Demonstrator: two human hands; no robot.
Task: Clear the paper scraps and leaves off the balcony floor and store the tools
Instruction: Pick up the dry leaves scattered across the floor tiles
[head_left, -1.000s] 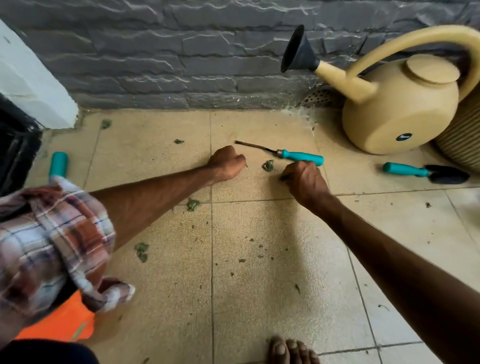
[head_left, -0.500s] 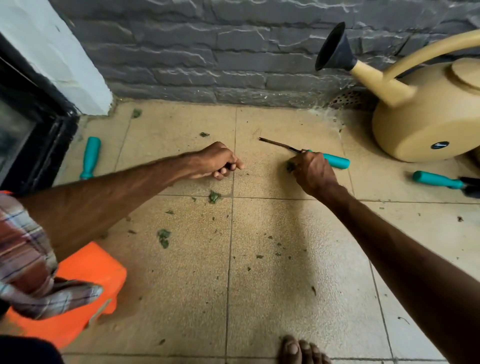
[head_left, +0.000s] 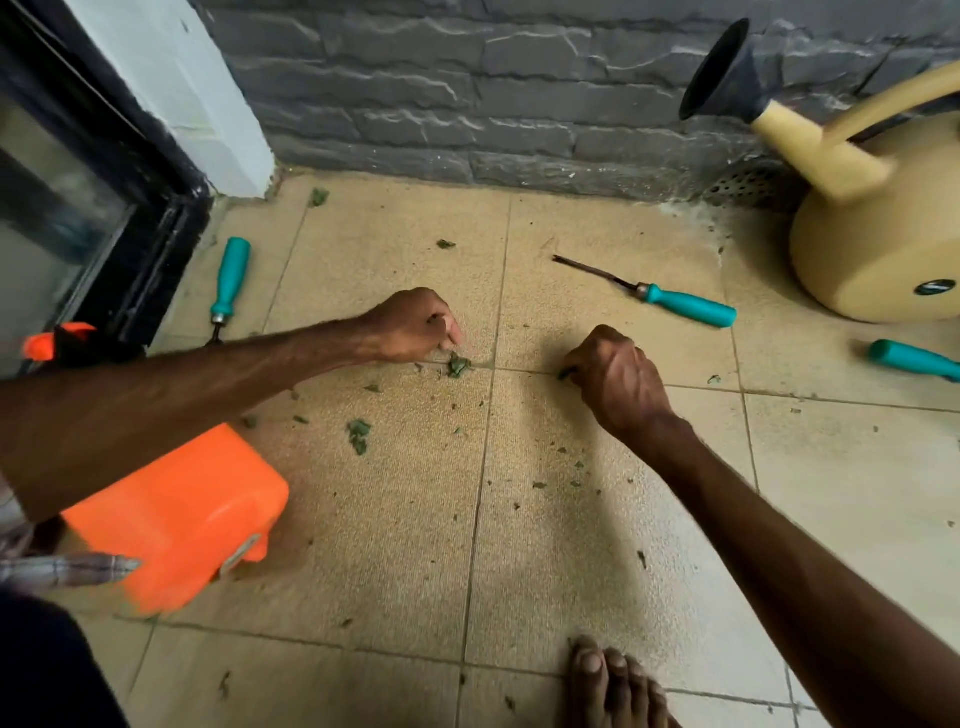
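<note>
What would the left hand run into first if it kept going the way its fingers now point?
The leaf scrap lying on the tile joint, just off the left hand's fingertips. Whether they already touch it is unclear from this view.

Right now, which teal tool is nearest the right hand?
The middle tool, just beyond the right hand. The left tool lies by the door frame, the right tool by the watering can.
</note>
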